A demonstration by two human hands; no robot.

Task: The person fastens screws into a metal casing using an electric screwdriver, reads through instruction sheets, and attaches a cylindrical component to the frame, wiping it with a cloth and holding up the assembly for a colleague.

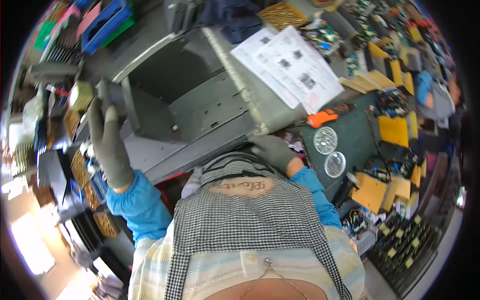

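Left hand [111, 150] rises beside grey case [195, 110], right hand [273, 152] perhaps touching it

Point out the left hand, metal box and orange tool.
Left hand [114, 152]: head view, back of the grey glove.
Metal box [195, 113]: head view, perforated inner face.
Orange tool [325, 117]: head view, orange body.

Casing [205, 107] lies before the torso [245, 220], left hand [112, 150] off its left end, right hand [274, 151] at its near right corner; sheets [300, 72] to its right, hand tool [324, 118] between sheets and two dishes [334, 170], bin [109, 29] beyond at far left.
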